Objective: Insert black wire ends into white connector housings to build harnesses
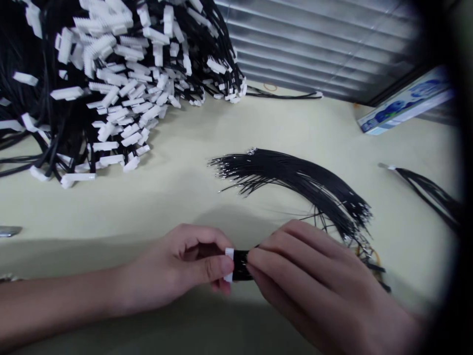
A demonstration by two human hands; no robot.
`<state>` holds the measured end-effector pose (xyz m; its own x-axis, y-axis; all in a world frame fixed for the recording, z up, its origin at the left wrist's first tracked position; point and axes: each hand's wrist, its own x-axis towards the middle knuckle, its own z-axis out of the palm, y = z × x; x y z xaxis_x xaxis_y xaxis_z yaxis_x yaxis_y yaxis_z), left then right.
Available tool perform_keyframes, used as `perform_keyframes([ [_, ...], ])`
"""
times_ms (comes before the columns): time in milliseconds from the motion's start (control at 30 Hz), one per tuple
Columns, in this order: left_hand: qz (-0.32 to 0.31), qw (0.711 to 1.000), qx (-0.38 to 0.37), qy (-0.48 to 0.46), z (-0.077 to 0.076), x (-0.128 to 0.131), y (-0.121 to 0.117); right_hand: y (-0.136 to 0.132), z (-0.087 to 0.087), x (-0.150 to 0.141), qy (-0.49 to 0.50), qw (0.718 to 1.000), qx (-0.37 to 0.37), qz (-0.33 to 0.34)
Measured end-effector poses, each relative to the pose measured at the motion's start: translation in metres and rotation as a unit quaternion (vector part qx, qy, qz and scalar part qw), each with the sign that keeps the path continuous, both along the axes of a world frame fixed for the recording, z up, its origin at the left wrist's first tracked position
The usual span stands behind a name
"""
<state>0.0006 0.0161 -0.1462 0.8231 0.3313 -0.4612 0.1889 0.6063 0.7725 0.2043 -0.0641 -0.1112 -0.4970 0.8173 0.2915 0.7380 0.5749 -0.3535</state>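
Note:
Near the front middle of the table, my left hand (195, 261) pinches a white plastic connector (229, 266) between thumb and fingers. Black wires (241, 266) run from the connector toward the right. My right hand (306, 271) is closed on these wires close to the connector, its fingertips pressed together and hiding part of them. Just beyond my right hand lies a loose bundle of black wires (291, 172) with small shiny metal ends, spread in a curve on the table.
A large heap of black cables with white connectors (125, 98) fills the back left. One cable (284, 94) lies by the blinds (318, 39). At right are a blue-and-white box (404, 106) and another black cable (424, 190). A metal piece (10, 231) lies far left.

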Motion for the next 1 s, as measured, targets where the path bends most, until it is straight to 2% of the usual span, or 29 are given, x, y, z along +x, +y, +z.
perform_keyframes([
  [200,-0.006,1.000,0.007,0.014,-0.001,0.001,0.000,0.000,0.010,-0.003,-0.074,0.994,0.081,-0.004],
  [300,-0.008,1.000,0.005,0.008,-0.002,0.000,-0.001,0.002,0.010,-0.006,-0.080,0.992,0.102,0.003],
  [433,0.000,1.000,-0.007,-0.003,-0.001,-0.001,-0.001,0.003,0.006,-0.006,-0.069,0.994,0.087,0.012],
  [600,-0.009,1.000,-0.019,-0.010,0.000,0.000,0.001,0.005,0.001,-0.006,-0.041,0.989,0.141,0.013],
  [900,-0.008,1.000,-0.012,-0.013,-0.003,0.000,-0.001,0.002,-0.008,-0.001,-0.013,0.995,0.092,0.037],
  [1000,-0.018,1.000,0.000,-0.004,0.000,0.001,0.001,0.001,-0.006,0.000,0.025,0.999,0.029,0.034],
])
